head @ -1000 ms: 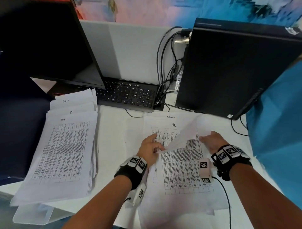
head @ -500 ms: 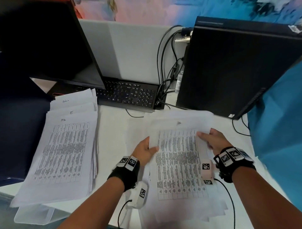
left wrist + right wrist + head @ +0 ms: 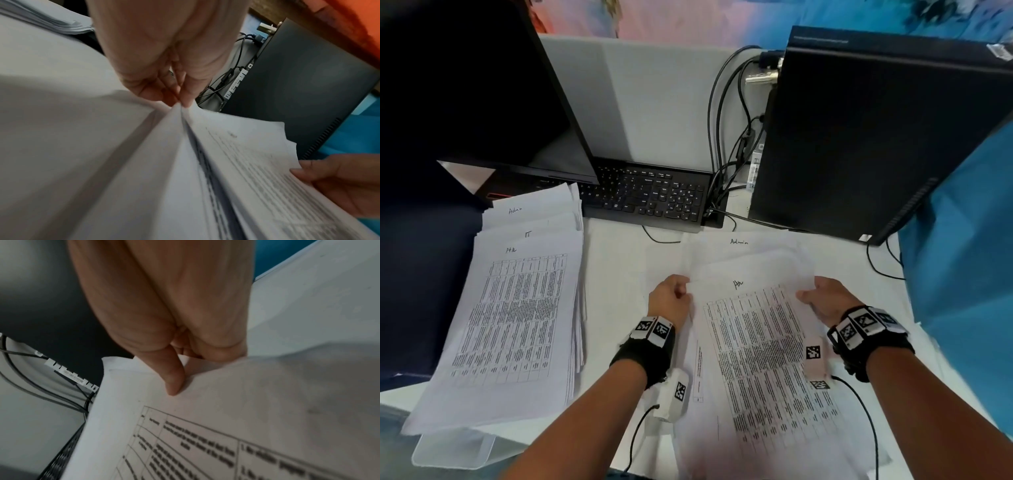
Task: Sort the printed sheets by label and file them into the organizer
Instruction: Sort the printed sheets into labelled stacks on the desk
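The sorting step is in hand: on the desk, left of the hands, the sorted stack is showing Admin, IT and HR tabs. The left hand is pinching the HR sheet by its upper left corner; the right hand is gripping its right edge, thumb on top. Next, likely, the sheet is going onto the stack's matching HR pile.
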### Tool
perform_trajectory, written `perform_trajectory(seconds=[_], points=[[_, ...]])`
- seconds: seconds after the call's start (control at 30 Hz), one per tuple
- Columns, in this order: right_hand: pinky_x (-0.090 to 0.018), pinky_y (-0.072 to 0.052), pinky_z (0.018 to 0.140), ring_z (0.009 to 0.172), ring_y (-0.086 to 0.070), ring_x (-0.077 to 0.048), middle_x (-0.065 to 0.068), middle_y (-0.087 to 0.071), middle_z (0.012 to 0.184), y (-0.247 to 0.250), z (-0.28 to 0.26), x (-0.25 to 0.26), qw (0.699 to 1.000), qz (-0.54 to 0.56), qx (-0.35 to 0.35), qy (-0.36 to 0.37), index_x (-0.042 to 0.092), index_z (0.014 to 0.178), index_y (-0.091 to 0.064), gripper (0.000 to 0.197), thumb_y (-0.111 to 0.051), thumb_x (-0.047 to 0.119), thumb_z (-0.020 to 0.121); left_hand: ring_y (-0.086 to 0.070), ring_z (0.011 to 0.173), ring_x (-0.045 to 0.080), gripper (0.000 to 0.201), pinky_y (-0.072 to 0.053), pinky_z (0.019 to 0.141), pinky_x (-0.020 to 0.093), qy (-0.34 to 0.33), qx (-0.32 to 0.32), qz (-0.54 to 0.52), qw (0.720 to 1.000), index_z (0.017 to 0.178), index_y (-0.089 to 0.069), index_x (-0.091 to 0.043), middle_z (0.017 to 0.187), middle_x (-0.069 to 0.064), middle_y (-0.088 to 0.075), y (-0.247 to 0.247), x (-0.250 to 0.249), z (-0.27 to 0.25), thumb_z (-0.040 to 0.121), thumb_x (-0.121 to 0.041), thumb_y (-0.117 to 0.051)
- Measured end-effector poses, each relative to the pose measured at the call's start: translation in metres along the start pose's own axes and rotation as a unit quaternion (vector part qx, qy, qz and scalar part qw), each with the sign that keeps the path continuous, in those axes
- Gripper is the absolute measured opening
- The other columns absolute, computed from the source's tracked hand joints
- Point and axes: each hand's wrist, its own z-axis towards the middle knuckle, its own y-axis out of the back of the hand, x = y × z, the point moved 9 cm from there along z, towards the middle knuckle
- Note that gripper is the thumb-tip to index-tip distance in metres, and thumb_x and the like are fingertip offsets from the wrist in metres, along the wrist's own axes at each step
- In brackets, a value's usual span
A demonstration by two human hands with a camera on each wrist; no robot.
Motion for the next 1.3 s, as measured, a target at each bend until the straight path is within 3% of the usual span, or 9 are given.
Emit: perform_trajectory(seconds=[0.13, 0.43, 0.6, 0.73, 0.87, 1.03, 1.13, 1.2, 1.3], points=[[-0.053, -0.046, 0.098, 0.104, -0.063, -0.036, -0.019, -0.065, 0.112, -0.013, -0.073, 0.052, 0.999, 0.047, -0.019, -0.006, 0.006, 0.099, -0.061, 0.013, -0.058, 0.000, 0.088, -0.050, 0.067, 0.014, 0.014, -0.039, 0.060, 0.013, -0.045, 0.002, -0.063, 0.997, 0.084, -0.062, -0.021, 0.074, -0.002, -0.057, -0.001, -0.009, -0.006, 0.088, -0.008, -0.059], [-0.053, -0.046, 0.098, 0.105, -0.062, -0.038, -0.022, -0.063, 0.113, -0.012, -0.076, 0.058, 0.994, 0.101, -0.043, 0.006, 0.002, 0.100, -0.056, 0.008, -0.053, 0.003, 0.092, -0.058, 0.079, -0.009, 0.027, -0.046, 0.071, 0.011, -0.125, 0.142, -0.082, 0.979, 0.112, -0.054, -0.023, 0.094, -0.012, -0.063, -0.035, -0.030, -0.034, 0.090, -0.009, -0.059], [-0.048, -0.049, 0.092, 0.097, -0.063, -0.038, -0.020, -0.066, 0.098, -0.016, -0.082, 0.066, 0.990, 0.135, -0.024, 0.024, -0.001, 0.098, -0.058, 0.020, -0.055, -0.012, 0.082, -0.059, 0.091, 0.016, 0.036, -0.047, 0.080, 0.017, -0.210, 0.143, -0.068, 0.965, 0.097, -0.066, -0.007, 0.102, 0.006, -0.063, -0.046, -0.045, -0.054, 0.082, 0.018, -0.045], [-0.051, -0.049, 0.092, 0.099, -0.062, -0.037, -0.017, -0.063, 0.109, -0.016, -0.087, 0.069, 0.982, 0.183, -0.026, 0.027, 0.007, 0.121, -0.047, 0.040, -0.057, -0.008, 0.086, -0.053, 0.059, -0.003, 0.019, -0.046, 0.057, 0.019, -0.185, 0.120, -0.101, 0.970, 0.103, -0.061, -0.015, 0.081, 0.002, -0.063, -0.037, -0.044, -0.049, 0.094, -0.003, -0.049], [-0.035, -0.051, 0.072, 0.081, -0.063, -0.027, -0.014, -0.064, 0.098, -0.021, -0.089, 0.073, 0.987, 0.154, -0.012, 0.041, 0.007, 0.104, -0.057, 0.016, -0.054, -0.002, 0.091, -0.063, 0.105, 0.007, 0.032, -0.050, 0.094, 0.026, -0.102, 0.059, -0.233, 0.965, 0.123, -0.054, -0.013, 0.112, -0.004, -0.067, -0.018, -0.035, -0.036, 0.091, -0.014, -0.058], [-0.037, -0.054, 0.078, 0.082, -0.064, -0.024, -0.011, -0.068, 0.092, -0.020, -0.091, 0.082, 0.984, 0.155, -0.052, 0.075, 0.013, 0.083, -0.062, 0.013, -0.055, 0.008, 0.093, -0.054, 0.070, 0.012, 0.012, -0.047, 0.070, 0.026, -0.045, 0.012, -0.297, 0.954, 0.104, -0.052, -0.022, 0.078, 0.000, -0.056, 0.000, -0.031, -0.030, 0.093, -0.021, -0.057], [-0.019, -0.052, 0.070, 0.072, -0.058, -0.014, -0.005, -0.064, 0.082, -0.027, -0.095, 0.090, 0.983, 0.153, -0.050, 0.089, 0.015, 0.077, -0.056, 0.020, -0.051, 0.009, 0.095, -0.052, 0.088, 0.003, 0.024, -0.040, 0.084, 0.023, -0.007, 0.058, -0.260, 0.964, 0.117, -0.040, -0.028, 0.097, -0.015, -0.054, -0.008, -0.025, -0.033, 0.096, -0.034, -0.050], [-0.009, -0.047, 0.053, 0.069, -0.056, -0.010, -0.003, -0.061, 0.082, -0.034, -0.097, 0.095, 0.981, 0.172, -0.034, 0.087, 0.013, 0.086, -0.056, 0.014, -0.048, 0.008, 0.097, -0.053, 0.103, 0.003, 0.034, -0.038, 0.092, 0.023, -0.004, 0.065, -0.258, 0.964, 0.126, -0.038, -0.030, 0.113, -0.016, -0.055, -0.009, -0.019, -0.035, 0.095, -0.036, -0.051], [-0.026, -0.055, 0.068, 0.090, -0.065, -0.023, -0.013, -0.066, 0.106, -0.053, -0.100, 0.095, 0.983, 0.170, 0.042, 0.053, 0.001, 0.114, -0.055, 0.020, -0.052, 0.009, 0.096, -0.061, 0.089, 0.009, 0.014, -0.046, 0.082, 0.027, -0.014, -0.008, -0.265, 0.964, 0.104, -0.056, -0.020, 0.097, -0.010, -0.066, 0.007, -0.013, -0.033, 0.093, -0.028, -0.057]])
